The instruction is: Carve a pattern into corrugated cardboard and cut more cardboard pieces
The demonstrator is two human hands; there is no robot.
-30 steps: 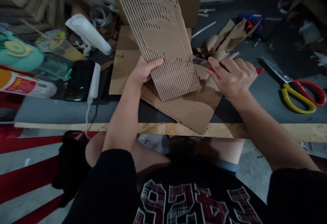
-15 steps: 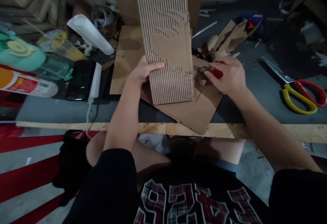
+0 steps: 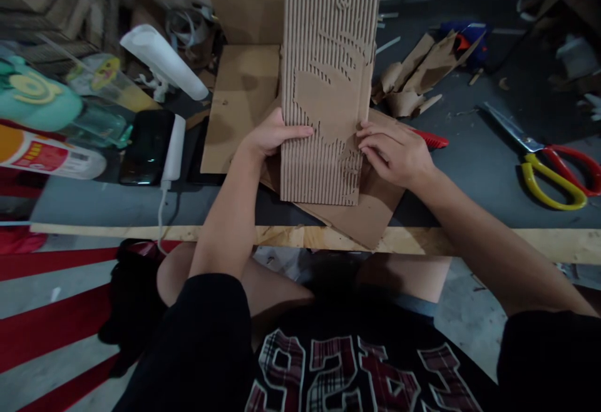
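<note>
A rectangular piece of corrugated cardboard [image 3: 323,96] is held up above the table. Its ridges are bare over most of the face, while a ragged patch of smooth paper remains in the middle and along the right edge. My left hand [image 3: 270,133] grips its left edge, thumb on the front and the other fingers hidden behind. At the lower right edge, my right hand [image 3: 397,152] pinches the cardboard with thumb and fingertips. A red-handled tool [image 3: 429,139] lies behind my right hand, its other end hidden.
Flat cardboard sheets [image 3: 241,105] lie underneath. Torn paper scraps [image 3: 417,77] and a blue glue gun [image 3: 469,42] are at the back right. Scissors [image 3: 539,149] lie at the right. A phone [image 3: 148,147], a white lamp [image 3: 164,61] and bottles [image 3: 51,152] crowd the left.
My right hand has let go of the red-handled tool, which now lies on the table, and has taken the cardboard's right edge. The cardboard has shifted right and stands straighter.
</note>
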